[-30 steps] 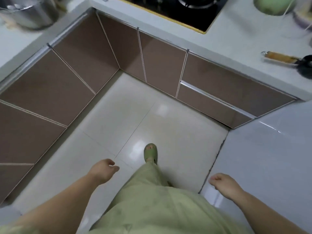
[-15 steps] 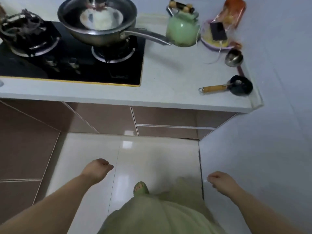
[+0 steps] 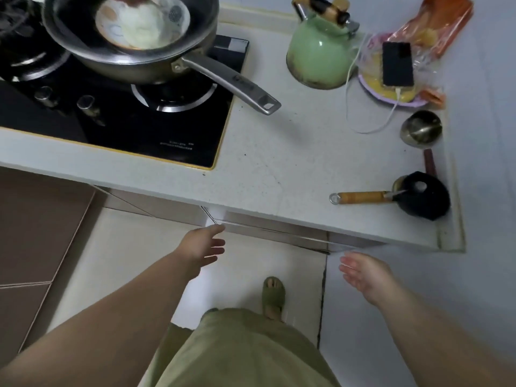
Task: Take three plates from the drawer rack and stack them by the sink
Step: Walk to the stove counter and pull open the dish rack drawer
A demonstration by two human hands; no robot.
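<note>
Left hand [image 3: 205, 245] now at drawer [image 3: 268, 229] edge — long axis left-right.

Bare forearms, no sleeves; left hand [image 3: 202, 248] and right hand [image 3: 365, 273] bare. Olive-green loose trousers [image 3: 240, 350]. Matching green open-toe slide sandal [image 3: 273, 296].

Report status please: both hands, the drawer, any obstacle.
Left hand open, reaching to brown drawer front under the white stone counter. Right hand open, empty. Drawer shut, plates unseen. Nothing blocking.
</note>
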